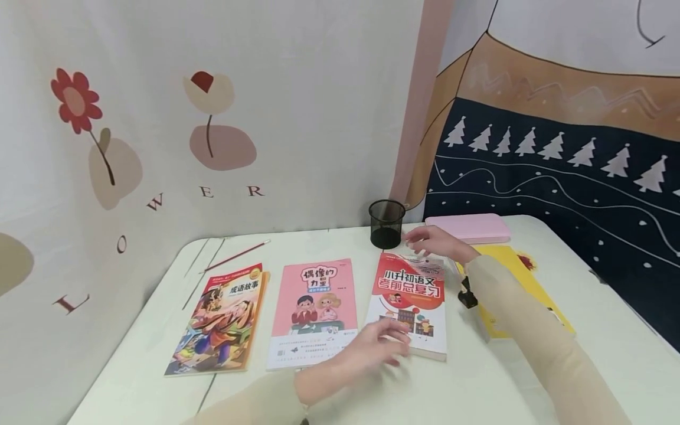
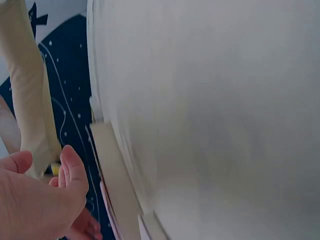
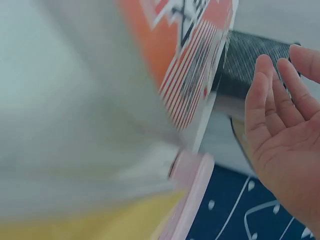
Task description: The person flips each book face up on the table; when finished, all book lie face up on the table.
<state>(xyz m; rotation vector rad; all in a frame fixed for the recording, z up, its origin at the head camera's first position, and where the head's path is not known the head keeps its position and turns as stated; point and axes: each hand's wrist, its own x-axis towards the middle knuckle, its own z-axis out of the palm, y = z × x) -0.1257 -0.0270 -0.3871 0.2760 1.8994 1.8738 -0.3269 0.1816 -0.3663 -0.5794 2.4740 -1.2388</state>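
Note:
A red and white book point(image 1: 406, 295) lies face up on the white table point(image 1: 425, 395). My left hand point(image 1: 369, 349) is over its lower left part, fingers spread and slightly bent; in the left wrist view that hand point(image 2: 45, 202) holds nothing. Near the book's top edge is my right hand point(image 1: 440, 241), reaching beside the black mesh pen holder point(image 1: 386, 227). The right wrist view shows its palm point(image 3: 285, 130) with loosely bent fingers and nothing between them. Whether either hand touches the book cannot be made out.
To the left lie a pink book point(image 1: 319, 295) and a colourful storybook point(image 1: 223, 321), with a red pencil point(image 1: 238, 255) behind. A yellow book point(image 1: 502, 260) lies under the right forearm. Behind it is a pink case point(image 1: 470, 227). Printed curtains point(image 1: 319, 118) border the table's back.

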